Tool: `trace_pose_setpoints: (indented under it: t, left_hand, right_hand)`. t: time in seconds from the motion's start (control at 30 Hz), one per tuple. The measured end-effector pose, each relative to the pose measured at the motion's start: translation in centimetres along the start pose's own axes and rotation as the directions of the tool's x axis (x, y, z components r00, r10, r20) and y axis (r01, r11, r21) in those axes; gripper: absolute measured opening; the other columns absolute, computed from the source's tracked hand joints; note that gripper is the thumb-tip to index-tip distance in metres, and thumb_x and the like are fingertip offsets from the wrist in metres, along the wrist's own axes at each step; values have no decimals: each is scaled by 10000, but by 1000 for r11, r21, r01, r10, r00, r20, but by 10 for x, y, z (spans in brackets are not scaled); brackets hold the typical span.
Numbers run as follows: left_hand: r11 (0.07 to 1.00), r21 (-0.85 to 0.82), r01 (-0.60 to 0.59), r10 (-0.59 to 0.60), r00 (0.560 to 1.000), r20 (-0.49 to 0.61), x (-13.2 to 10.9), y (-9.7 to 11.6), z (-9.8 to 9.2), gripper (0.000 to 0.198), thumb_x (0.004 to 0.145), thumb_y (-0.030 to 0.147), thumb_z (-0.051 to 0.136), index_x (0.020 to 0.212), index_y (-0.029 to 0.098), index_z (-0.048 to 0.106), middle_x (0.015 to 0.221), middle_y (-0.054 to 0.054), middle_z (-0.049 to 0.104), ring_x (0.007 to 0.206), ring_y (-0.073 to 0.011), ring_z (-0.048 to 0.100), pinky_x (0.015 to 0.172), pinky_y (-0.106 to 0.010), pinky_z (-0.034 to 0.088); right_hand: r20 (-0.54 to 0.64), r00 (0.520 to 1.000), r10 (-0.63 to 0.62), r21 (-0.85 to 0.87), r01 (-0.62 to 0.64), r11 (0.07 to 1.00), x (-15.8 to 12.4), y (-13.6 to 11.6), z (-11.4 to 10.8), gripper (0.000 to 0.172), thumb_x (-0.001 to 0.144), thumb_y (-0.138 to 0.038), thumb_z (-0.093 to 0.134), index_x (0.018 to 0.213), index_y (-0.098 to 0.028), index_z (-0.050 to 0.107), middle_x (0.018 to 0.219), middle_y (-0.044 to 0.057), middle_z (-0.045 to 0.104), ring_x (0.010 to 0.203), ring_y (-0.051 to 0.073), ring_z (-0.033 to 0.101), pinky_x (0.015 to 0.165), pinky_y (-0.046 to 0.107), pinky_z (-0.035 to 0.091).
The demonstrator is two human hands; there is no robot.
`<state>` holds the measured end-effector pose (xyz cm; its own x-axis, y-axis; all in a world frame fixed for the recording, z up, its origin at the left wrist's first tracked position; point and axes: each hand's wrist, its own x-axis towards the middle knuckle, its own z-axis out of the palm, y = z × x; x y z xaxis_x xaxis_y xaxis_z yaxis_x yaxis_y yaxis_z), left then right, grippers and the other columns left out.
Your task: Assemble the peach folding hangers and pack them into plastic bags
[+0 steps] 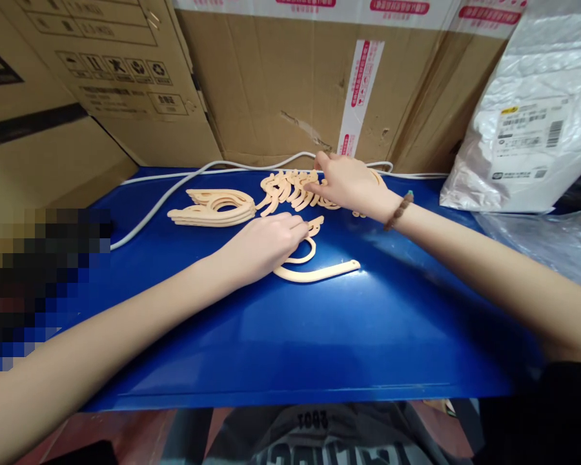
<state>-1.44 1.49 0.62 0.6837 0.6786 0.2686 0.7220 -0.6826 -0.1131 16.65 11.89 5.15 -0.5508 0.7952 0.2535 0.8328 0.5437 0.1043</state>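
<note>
Head view: the left hand (281, 237) grips a curved piece (314, 276); loose pieces (285, 188), rowed crosswise, lie beyond, nearest the right hand (346, 184), whose grip is unclear.

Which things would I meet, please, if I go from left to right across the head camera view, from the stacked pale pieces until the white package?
Stack of pale curved pieces, left hand, right hand, brown bracelet, white plastic package.
</note>
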Motion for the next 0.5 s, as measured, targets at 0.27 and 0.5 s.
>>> trace_pose_setpoints:
  t: [0.27,0.5]
  left_hand:
    - [998,54,18,-16,999,-33,0,5,-2,264,985,108,457,1145,97,668,967,-92,701,917,-236,669,746,-307,524]
    - [999,51,-4,4,1000,-17,-3,7,-6,367,962,50,454,1286,114,613,1057,-84,697,946,-218,664,771,-288,521]
  right_hand:
    - [51,995,82,42,-84,996,27,-11,17,521,897,-432,625,1268,-71,571,1097,208,720,996,342,664,793,402,477]
    - [-1,993,121,86,-121,989,33,-10,14,413,879,-277,579,1243,-81,576,1097,197,712,995,324,654,809,410,480]
